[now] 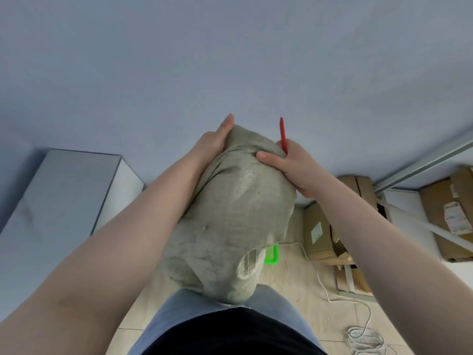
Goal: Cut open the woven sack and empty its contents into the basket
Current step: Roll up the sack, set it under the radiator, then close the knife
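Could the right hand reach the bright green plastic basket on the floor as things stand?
Probably not yet: the right hand grips the grey woven sack and a red tool, and the sack hangs over most of the bright green plastic basket.

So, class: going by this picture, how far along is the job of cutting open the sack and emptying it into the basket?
Done: nothing certain; no cut shows from here. In hand: the left hand and right hand grip the woven sack, lifted upright, the right also holding a red tool. Left: emptying. The green basket peeks out below, its inside hidden, and no contents are visible.
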Demonstrator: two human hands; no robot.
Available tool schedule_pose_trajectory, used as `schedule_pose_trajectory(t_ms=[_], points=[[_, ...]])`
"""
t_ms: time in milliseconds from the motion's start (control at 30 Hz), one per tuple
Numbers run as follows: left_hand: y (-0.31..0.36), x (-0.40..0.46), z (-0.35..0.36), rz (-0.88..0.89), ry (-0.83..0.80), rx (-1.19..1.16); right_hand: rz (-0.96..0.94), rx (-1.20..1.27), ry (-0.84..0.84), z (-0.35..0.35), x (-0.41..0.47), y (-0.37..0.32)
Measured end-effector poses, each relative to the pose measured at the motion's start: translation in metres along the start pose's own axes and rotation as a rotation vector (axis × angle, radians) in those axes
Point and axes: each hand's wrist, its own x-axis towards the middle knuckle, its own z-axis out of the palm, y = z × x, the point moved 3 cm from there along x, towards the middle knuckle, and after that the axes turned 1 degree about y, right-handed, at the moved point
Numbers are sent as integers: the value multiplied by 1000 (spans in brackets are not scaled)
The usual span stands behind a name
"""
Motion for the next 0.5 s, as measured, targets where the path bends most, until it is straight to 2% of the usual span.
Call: schedule_pose_trajectory(t_ms=[67, 133, 200, 300, 400, 500], points=[[-3, 5, -7, 85, 245, 102, 75, 89, 72, -3, 2, 13], [-6, 4, -13, 180, 337, 138, 136, 173, 212, -8, 4, 23], [-17, 0, -11, 181, 217, 219, 166, 259, 345, -13, 6, 28], [-39, -12, 4, 82, 32, 168, 129, 554, 298, -6, 7, 29], [-49, -17, 10, 33, -56, -177, 115, 873, 168, 18, 6, 27], [-48, -18, 18, -127, -252, -572, 165, 963, 59, 43, 5, 37]])
